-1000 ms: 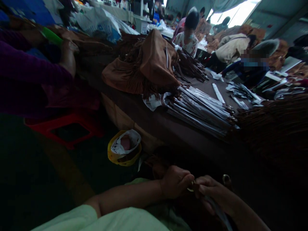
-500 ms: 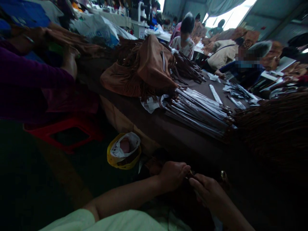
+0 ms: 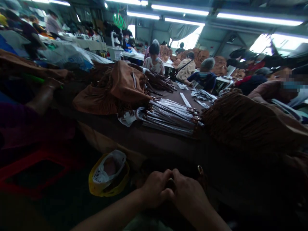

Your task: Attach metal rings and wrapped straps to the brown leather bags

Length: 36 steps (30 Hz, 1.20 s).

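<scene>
My left hand (image 3: 155, 189) and my right hand (image 3: 187, 191) meet low in the head view, their fingertips touching. Both are closed around a small metal ring (image 3: 171, 181), mostly covered by the fingers. Whatever the ring is fixed to is lost in the dark below. Just right of my right hand, a second gold-coloured metal ring (image 3: 200, 170) shows on dark brown material.
A brown fringed bag (image 3: 127, 81) lies on the dark table (image 3: 166, 146), beside a bundle of plastic-wrapped straps (image 3: 170, 117). Brown fringed pieces (image 3: 255, 122) are heaped at right. A yellow bag-lined container (image 3: 92, 184) stands below the edge. A co-worker's arm (image 3: 44, 94) reaches in at left.
The head view has tilted up and turned right. My hands, slightly apart before, now meet at the fingertips. The co-worker at left is now partly out of the picture.
</scene>
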Each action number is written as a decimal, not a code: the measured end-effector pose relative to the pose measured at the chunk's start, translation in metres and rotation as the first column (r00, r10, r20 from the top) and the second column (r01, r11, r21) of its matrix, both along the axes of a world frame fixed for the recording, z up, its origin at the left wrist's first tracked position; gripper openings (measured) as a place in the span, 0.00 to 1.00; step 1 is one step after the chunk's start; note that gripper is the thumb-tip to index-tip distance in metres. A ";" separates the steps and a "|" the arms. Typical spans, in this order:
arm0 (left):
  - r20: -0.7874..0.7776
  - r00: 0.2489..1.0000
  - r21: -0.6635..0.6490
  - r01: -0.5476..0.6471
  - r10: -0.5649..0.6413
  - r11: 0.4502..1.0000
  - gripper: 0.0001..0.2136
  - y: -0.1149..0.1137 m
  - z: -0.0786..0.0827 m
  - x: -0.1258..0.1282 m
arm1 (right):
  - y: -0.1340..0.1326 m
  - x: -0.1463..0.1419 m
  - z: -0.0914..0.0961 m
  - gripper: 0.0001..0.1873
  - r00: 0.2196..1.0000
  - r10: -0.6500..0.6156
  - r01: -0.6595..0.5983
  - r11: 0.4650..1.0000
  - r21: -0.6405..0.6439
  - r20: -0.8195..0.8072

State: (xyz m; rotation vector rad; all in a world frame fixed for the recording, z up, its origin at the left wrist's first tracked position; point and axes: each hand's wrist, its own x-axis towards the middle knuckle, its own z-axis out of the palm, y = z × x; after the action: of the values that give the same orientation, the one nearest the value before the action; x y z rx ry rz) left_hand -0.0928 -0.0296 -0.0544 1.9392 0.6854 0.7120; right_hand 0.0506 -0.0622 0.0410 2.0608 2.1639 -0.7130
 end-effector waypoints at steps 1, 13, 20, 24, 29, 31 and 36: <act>-0.015 1.000 -0.014 0.007 -0.007 1.000 0.30 0.001 -0.001 0.002 | 0.002 -0.005 -0.001 0.20 1.000 0.008 -0.008 1.000 0.015 0.016; 0.068 0.985 -0.515 -0.099 0.156 0.851 0.22 0.015 -0.026 -0.003 | -0.077 0.091 -0.080 0.24 0.952 0.137 -0.046 0.949 0.312 -0.275; 0.048 0.990 -0.481 -0.090 0.129 0.872 0.22 0.031 -0.026 0.001 | -0.126 0.135 -0.126 0.27 0.997 0.065 -0.075 0.910 0.407 0.037; -0.025 0.996 -0.428 -0.084 0.081 0.900 0.23 0.029 -0.005 0.010 | -0.102 0.127 -0.062 0.29 1.000 -0.002 0.000 0.950 0.312 0.008; -0.007 0.999 -0.448 -0.046 0.048 0.893 0.28 0.012 0.007 0.022 | -0.058 0.095 -0.004 0.27 0.991 0.048 -0.073 0.976 0.206 0.128; 0.075 0.997 -0.496 0.015 0.026 0.868 0.30 0.008 0.005 0.022 | -0.042 0.076 0.007 0.21 0.980 0.072 -0.103 0.981 0.165 0.183; 0.147 0.982 -0.509 -0.027 0.118 0.860 0.22 0.019 -0.003 0.007 | -0.009 0.045 0.018 0.16 0.945 0.259 -0.316 0.882 0.350 0.201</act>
State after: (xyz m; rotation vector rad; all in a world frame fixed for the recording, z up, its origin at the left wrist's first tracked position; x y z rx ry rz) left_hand -0.0859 -0.0106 -0.0572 1.3568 0.7529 0.6575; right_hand 0.0957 -0.0710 0.0585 1.7932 2.5980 -0.1062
